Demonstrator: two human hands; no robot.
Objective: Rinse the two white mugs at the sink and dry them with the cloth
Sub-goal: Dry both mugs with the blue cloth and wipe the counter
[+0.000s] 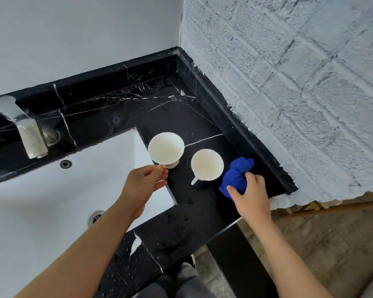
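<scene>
Both forearms reach forward from the bottom of the view over a black marble table (159, 117) with a white sink (52, 190) set into it. The left hand (143, 186) is turned palm inward, its fingers (159, 172) curled and pinched shut on the handle of the first white mug (166, 148), which sits just beyond the fingertips at the sink's right corner, open mouth up; whether its base touches the table or is raised off it cannot be told. The right hand (251, 195) lies palm down, wrist bent slightly, its fingers (253, 177) and thumb closed around the near end of a bunched blue cloth (237, 176), the rest of which bulges out past the fingertips and rests on the table. The second white mug (207, 164) stands upright on the table between the two sets of fingers, just left of the cloth and close beside it, its handle pointing back toward the person, nothing holding it. A metal tap (25, 132) stands well to the left of the left fingers, behind the sink. Water drops dot the table below the left wrist.
</scene>
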